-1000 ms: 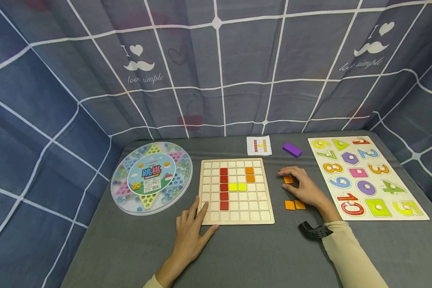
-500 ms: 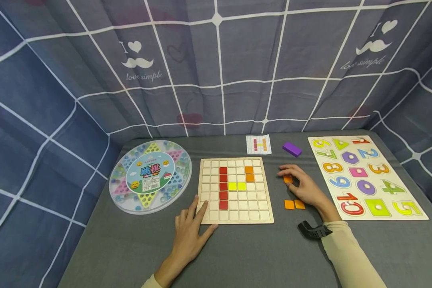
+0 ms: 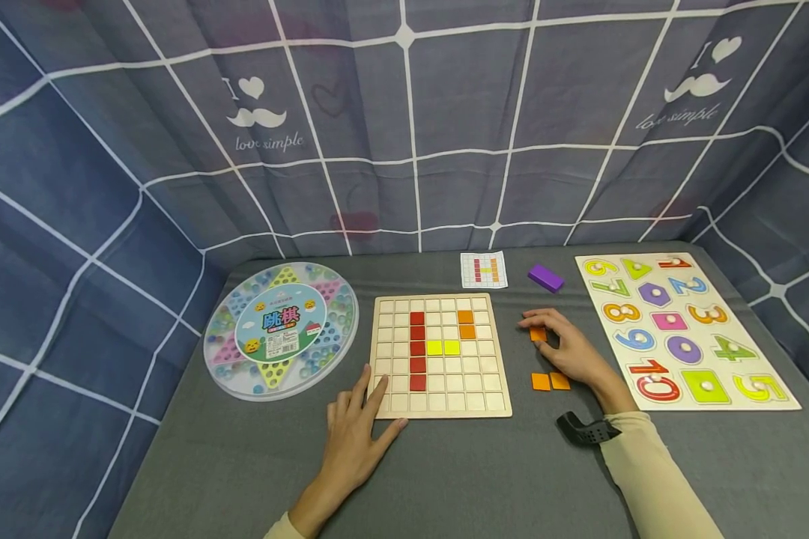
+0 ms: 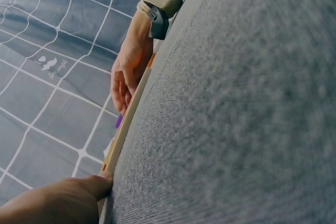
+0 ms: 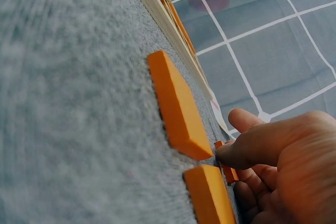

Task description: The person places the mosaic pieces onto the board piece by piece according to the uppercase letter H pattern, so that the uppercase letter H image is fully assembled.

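Observation:
On the grey cloth lies a wooden grid board (image 3: 475, 404) with a column of red tiles (image 3: 417, 347), two yellow tiles (image 3: 443, 347) and two orange tiles (image 3: 467, 331). My left hand (image 3: 353, 434) rests at its front left corner, index and middle fingertips on the frame and thumb at the front edge. To the right of the board, my right hand (image 3: 569, 352) pinches a loose orange tile (image 3: 537, 335); the right wrist view shows the thumb against this tile (image 5: 229, 173), with fingers beyond. Two more orange tiles (image 3: 550, 382) lie side by side, nearer the front.
A printed pattern card (image 3: 483, 271) and a purple block (image 3: 545, 278) lie behind the board. A round Chinese checkers set (image 3: 216, 359) sits to the left. At right is a number and shape puzzle board (image 3: 748, 348). A patterned curtain (image 3: 357, 97) hangs behind.
My right thumb has drawn in slightly against the orange tile. My left hand stays at the board's corner, and the tiles on the board are unchanged. The head view shifts slightly.

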Demonstrator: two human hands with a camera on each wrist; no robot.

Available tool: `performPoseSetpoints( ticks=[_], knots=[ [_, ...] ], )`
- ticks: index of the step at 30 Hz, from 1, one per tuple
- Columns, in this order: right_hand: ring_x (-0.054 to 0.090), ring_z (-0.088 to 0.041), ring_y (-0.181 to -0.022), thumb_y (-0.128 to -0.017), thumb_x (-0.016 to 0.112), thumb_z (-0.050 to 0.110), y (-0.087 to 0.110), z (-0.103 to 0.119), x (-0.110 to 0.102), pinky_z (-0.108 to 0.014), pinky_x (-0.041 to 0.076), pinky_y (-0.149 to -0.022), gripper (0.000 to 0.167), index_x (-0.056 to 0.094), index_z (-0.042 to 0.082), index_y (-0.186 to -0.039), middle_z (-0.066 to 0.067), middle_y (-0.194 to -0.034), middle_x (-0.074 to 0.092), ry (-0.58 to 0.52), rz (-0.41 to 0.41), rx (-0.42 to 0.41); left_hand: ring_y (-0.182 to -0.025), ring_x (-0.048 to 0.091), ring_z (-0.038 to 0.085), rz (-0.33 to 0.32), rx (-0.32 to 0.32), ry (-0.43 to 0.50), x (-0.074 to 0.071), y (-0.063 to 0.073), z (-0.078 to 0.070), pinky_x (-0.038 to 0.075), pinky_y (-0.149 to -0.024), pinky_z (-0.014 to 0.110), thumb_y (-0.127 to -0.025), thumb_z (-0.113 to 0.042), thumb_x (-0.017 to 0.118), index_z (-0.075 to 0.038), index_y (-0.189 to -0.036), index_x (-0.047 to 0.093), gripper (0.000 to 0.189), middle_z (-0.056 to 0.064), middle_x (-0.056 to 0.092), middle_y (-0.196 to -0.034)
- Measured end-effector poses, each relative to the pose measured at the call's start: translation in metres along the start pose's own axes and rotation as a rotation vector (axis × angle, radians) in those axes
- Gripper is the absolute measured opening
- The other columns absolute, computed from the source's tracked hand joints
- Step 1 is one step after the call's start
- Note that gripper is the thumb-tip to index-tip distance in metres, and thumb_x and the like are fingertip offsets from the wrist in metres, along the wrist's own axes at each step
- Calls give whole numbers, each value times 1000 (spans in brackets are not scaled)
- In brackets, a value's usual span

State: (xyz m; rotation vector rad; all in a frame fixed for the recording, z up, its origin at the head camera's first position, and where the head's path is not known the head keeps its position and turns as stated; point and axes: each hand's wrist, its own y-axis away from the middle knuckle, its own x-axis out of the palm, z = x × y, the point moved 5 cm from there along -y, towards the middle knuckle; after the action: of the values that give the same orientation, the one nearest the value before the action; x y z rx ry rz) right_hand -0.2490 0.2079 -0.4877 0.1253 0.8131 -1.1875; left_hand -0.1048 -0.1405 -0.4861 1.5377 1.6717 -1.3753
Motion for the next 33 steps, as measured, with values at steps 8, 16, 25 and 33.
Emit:
performPoseSetpoints(
  ticks=[8,16,25,33],
  knots=[
    [48,-31,-124,-82,64,-14,1,1,0,-4,18,-103,42,67,8,-117,-14,-131,57,-3,7,23,-93,43,21,-2,2,-1,0,0,0,27,-78,37,-82,-49,74,-14,-144,52,74,19,37,-155],
    [48,-27,-123,-85,64,-9,1,-4,0,-6,19,-104,38,67,9,-118,-10,-131,57,24,9,47,-93,43,21,-5,7,-2,0,0,0,27,-78,37,-82,-50,74,-13,-143,52,74,19,38,-154],
    [49,-15,-122,-87,66,-7,2,-4,0,-6,21,-104,35,68,11,-116,-8,-129,60,4,3,54,-92,43,21,-3,6,-7,0,0,0,27,-78,37,-82,-49,74,-13,-143,53,74,19,38,-154],
    [52,-5,-115,-85,69,-9,1,8,-4,-5,26,-100,32,69,7,-113,-12,-123,64,-15,-48,35,-92,42,21,3,0,0,0,-1,0,27,-78,37,-82,-49,74,-13,-143,52,74,19,37,-155]
  ],
)
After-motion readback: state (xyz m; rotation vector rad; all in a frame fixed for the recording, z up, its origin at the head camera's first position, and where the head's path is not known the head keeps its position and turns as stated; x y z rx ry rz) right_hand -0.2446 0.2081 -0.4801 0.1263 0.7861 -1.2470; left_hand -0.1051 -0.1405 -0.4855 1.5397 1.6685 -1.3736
